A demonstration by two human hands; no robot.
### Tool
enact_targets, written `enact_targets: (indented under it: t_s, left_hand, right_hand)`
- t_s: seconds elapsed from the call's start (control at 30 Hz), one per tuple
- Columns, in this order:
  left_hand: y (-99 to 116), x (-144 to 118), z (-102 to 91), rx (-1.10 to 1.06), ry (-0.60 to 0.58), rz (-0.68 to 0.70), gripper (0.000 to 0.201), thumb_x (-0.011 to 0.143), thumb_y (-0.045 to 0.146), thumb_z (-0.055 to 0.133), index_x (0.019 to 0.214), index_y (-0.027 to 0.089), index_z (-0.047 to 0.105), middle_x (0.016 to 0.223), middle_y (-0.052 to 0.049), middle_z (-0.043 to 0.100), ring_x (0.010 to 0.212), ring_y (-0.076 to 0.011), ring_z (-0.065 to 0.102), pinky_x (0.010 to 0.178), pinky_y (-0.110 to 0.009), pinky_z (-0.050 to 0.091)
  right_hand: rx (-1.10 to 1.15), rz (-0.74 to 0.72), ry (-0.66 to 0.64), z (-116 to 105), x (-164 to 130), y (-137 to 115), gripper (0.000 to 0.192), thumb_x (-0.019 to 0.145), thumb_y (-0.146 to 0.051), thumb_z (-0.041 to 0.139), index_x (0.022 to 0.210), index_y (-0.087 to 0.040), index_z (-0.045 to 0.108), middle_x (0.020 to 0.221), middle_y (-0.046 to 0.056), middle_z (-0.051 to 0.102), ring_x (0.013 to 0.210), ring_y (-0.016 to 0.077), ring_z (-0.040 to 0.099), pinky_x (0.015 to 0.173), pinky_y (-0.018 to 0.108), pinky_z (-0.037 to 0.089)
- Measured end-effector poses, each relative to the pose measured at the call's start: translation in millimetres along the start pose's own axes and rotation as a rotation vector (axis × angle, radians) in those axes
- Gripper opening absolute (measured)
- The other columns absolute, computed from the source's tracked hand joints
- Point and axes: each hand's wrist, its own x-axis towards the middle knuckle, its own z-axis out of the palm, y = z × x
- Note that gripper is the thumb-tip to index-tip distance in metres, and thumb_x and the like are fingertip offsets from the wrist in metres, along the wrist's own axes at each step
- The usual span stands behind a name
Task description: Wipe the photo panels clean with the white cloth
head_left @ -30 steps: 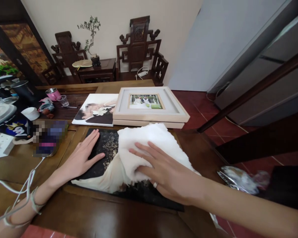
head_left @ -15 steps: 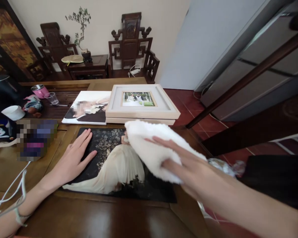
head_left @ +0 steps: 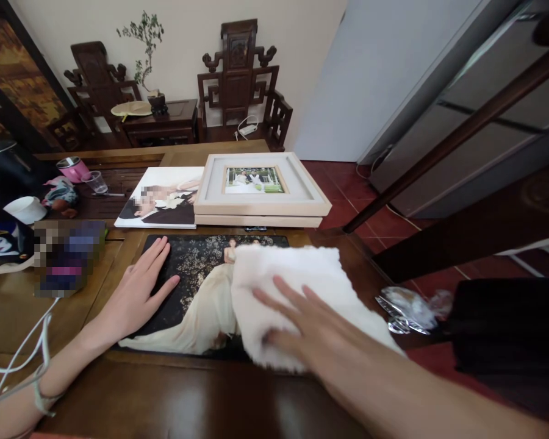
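A dark photo panel [head_left: 201, 249] with a figure in a long pale dress lies flat on the wooden table [head_left: 155, 402]. Over its left edge rests my left hand [head_left: 139, 286], flat, fingers stretched and thumb apart. My right hand [head_left: 311, 323] holds a fluffy white cloth [head_left: 293, 262] against the panel's right part, slightly blurred, its fingers spread over the fabric and the thumb at a fold. The cloth hides the panel's right side and hangs toward the table's right edge.
Behind the panel are stacked pale wooden picture frames [head_left: 260, 210] and a white-edged photo print [head_left: 165, 213]. A pink mug [head_left: 73, 171], clear cup [head_left: 96, 182] and white bowl [head_left: 26, 209] stand left. White cable [head_left: 43, 329] lies near my left forearm. Clear plastic wrapping [head_left: 407, 305] is at right.
My right hand has moved the cloth down and toward me across the panel's right part, and the cloth now lies flatter. The left hand stays in place.
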Motion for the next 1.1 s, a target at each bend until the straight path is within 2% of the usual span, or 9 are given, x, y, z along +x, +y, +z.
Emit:
enact_targets:
  t_s: [0.1,0.2,0.37,0.53,0.63,0.8,0.9,0.97,1.1]
  left_hand:
    - [-1,0,0.9,0.007,0.006,0.018,0.07,0.095,0.061,0.031,0.153,0.023,0.021,0.163,-0.008,0.019,0.149,-0.0266,0.019,0.116,-0.054,0.027]
    - [-2,1,1.2,0.025,0.0,0.033,0.07,0.096,0.061,0.03,0.153,0.023,0.02,0.163,-0.007,0.018,0.149,-0.0266,0.019,0.117,-0.054,0.026]
    - [-2,1,-0.2,0.041,-0.025,0.034,0.069,0.096,0.061,0.03,0.153,0.024,0.02,0.163,-0.007,0.016,0.149,-0.0282,0.018,0.115,-0.056,0.027]
    - [2,-1,-1.0,0.029,-0.018,0.006,0.07,0.095,0.061,0.03,0.153,0.023,0.02,0.163,-0.01,0.018,0.148,-0.0297,0.02,0.114,-0.058,0.028]
    - [3,-1,-0.4,0.016,-0.002,0.01,0.071,0.095,0.061,0.031,0.153,0.022,0.02,0.162,-0.011,0.018,0.148,-0.0299,0.02,0.114,-0.058,0.027]
    - [2,-1,1.5,0.008,-0.002,0.011,0.07,0.095,0.06,0.032,0.154,0.024,0.017,0.163,-0.01,0.017,0.148,-0.0302,0.02,0.114,-0.059,0.026]
    - [1,0,2.7,0.015,0.007,0.03,0.07,0.095,0.06,0.032,0.154,0.024,0.018,0.163,-0.01,0.017,0.148,-0.0301,0.02,0.115,-0.057,0.026]
    - [0,1,2.8,0.03,0.003,0.043,0.07,0.096,0.059,0.032,0.154,0.024,0.018,0.163,-0.009,0.017,0.148,-0.0298,0.02,0.116,-0.057,0.025]
    - [-1,1,1.0,0.047,-0.019,0.059,0.069,0.096,0.059,0.031,0.154,0.024,0.018,0.163,-0.009,0.016,0.149,-0.0296,0.018,0.116,-0.056,0.026]
  right_hand:
    - [0.089,-0.159,-0.04,-11,-17,-23,0.021,0.09,-0.023,0.056,0.108,-0.027,0.066,0.149,0.012,0.045,0.134,0.0402,0.041,0.098,0.061,0.047]
    - [0.134,-0.183,-0.065,-17,-19,-24,0.021,0.09,-0.025,0.055,0.107,-0.029,0.066,0.148,0.008,0.046,0.134,0.0363,0.043,0.101,0.058,0.046]
    - [0.124,-0.034,-0.032,-5,5,22,0.066,0.061,0.01,0.041,0.114,-0.023,0.064,0.157,0.007,0.031,0.146,0.0363,0.015,0.109,0.067,0.029]
    - [0.022,0.004,0.065,9,24,58,0.068,0.056,0.013,0.037,0.111,-0.016,0.065,0.156,0.011,0.033,0.147,0.0341,0.009,0.112,0.068,0.021]
    - [0.013,0.025,0.091,15,19,42,0.064,0.058,0.011,0.04,0.108,-0.017,0.067,0.156,0.012,0.034,0.147,0.0363,0.008,0.111,0.07,0.017]
    - [0.174,-0.028,0.09,13,-11,-23,0.047,0.069,0.003,0.049,0.098,-0.025,0.072,0.156,0.008,0.033,0.145,0.0394,0.013,0.11,0.07,0.021]
    - [0.209,-0.051,0.025,7,-15,-36,0.043,0.071,0.0,0.052,0.099,-0.027,0.072,0.157,0.005,0.032,0.145,0.0379,0.017,0.112,0.068,0.021]
    - [0.21,-0.035,0.002,4,-6,-24,0.051,0.068,0.001,0.054,0.106,-0.028,0.071,0.157,0.005,0.032,0.145,0.0381,0.016,0.111,0.07,0.017]
    - [0.116,0.017,-0.032,-2,23,23,0.062,0.065,0.005,0.05,0.118,-0.023,0.066,0.157,0.008,0.031,0.146,0.0372,0.015,0.111,0.071,0.017]
